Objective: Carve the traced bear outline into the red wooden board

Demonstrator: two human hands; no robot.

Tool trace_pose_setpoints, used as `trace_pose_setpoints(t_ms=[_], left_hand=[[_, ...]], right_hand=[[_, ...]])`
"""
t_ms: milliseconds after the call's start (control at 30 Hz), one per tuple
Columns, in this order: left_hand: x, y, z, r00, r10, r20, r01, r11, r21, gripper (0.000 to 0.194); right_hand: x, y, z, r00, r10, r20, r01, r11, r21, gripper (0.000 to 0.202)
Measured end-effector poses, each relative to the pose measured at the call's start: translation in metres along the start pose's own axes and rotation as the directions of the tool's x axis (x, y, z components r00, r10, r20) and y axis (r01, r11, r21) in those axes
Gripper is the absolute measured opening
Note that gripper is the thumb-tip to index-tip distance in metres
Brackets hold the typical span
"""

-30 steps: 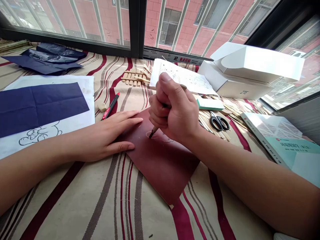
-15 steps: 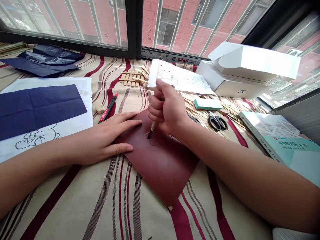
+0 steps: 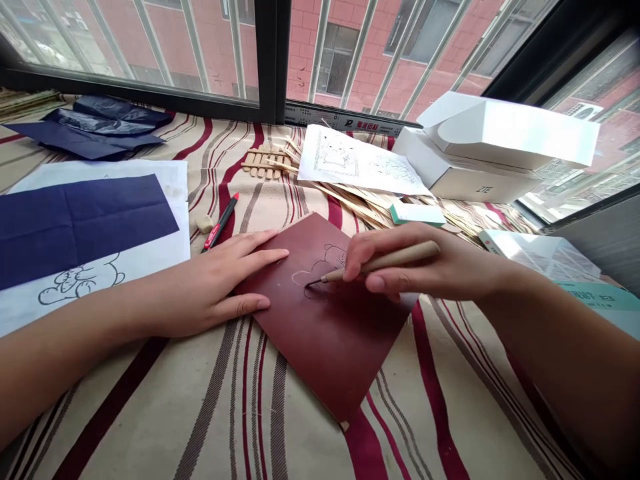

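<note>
A reddish-brown board (image 3: 325, 353) lies at an angle on the striped cloth, with thin outlines of a figure scratched or drawn on it. My left hand (image 3: 210, 283) rests flat on the board's left corner, fingers spread. In my right hand (image 3: 435, 267) is a carving tool (image 3: 400, 259) with a pale wooden handle and a dark metal tip. The handle slopes low to the right, held between thumb and fingers. Its tip meets the board at the curved lines. Part of the outline is covered by my right fingers.
Left of the board are a marker (image 3: 221, 221), an eraser-like block (image 3: 203, 223) and dark blue paper (image 3: 85, 217) over a bear drawing. Behind lie wooden strips (image 3: 350, 200), a printed sheet (image 3: 360, 160), a small box (image 3: 417, 213) and a white box (image 3: 480, 180). A book (image 3: 595, 293) is at right.
My right hand has turned from an upright fist to a low, pen-like hold and shifted right, laying the carving tool over. More of the outline shows; the scissors are now hidden. My left hand stays put.
</note>
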State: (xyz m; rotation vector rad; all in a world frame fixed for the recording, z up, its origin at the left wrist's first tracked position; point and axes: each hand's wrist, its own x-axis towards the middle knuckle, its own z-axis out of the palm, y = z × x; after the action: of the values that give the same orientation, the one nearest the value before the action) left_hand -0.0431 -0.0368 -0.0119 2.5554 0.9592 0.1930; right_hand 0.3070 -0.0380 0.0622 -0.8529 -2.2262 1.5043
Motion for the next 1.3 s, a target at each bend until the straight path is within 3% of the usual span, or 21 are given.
trace_pose_setpoints(t_ms=[167, 300, 433, 533, 667, 767, 1033, 1300], left_hand=[[0.000, 0.000, -0.001, 1.000, -0.011, 0.007, 0.011, 1.000, 0.009, 0.075], [0.000, -0.003, 0.000, 1.000, -0.006, 0.005, 0.006, 1.000, 0.026, 0.075], [-0.001, 0.005, 0.001, 1.000, -0.005, -0.021, 0.006, 0.999, 0.036, 0.076], [-0.003, 0.016, -0.001, 0.998, -0.046, -0.053, 0.049, 0.998, 0.045, 0.076], [-0.004, 0.023, -0.002, 0.996, -0.078, -0.042, 0.080, 0.996, 0.047, 0.079], [-0.003, 0.020, -0.001, 0.996, -0.076, -0.046, 0.078, 0.996, 0.040, 0.078], [0.003, 0.001, 0.004, 1.000, -0.026, -0.018, 0.026, 1.000, 0.005, 0.081], [0.004, -0.001, 0.005, 1.000, -0.016, -0.017, 0.017, 1.000, 0.016, 0.081]], right_hand=[[-0.027, 0.006, 0.005, 0.989, 0.147, 0.032, -0.149, 0.987, 0.058, 0.037], [-0.026, -0.009, 0.004, 0.991, 0.121, 0.059, -0.110, 0.980, -0.166, 0.041], [-0.023, -0.016, 0.009, 0.982, 0.186, 0.045, -0.161, 0.930, -0.329, 0.030], [-0.019, -0.011, 0.018, 0.976, 0.214, -0.046, -0.216, 0.906, -0.365, 0.018], [-0.013, 0.003, 0.031, 0.978, 0.128, -0.165, -0.190, 0.870, -0.455, 0.029], [-0.016, 0.010, 0.040, 0.977, -0.001, -0.212, -0.129, 0.791, -0.598, 0.031], [-0.020, -0.003, 0.052, 0.970, -0.221, -0.106, 0.021, 0.505, -0.863, 0.033], [-0.018, -0.007, 0.046, 0.977, -0.214, -0.021, 0.048, 0.310, -0.949, 0.036]])
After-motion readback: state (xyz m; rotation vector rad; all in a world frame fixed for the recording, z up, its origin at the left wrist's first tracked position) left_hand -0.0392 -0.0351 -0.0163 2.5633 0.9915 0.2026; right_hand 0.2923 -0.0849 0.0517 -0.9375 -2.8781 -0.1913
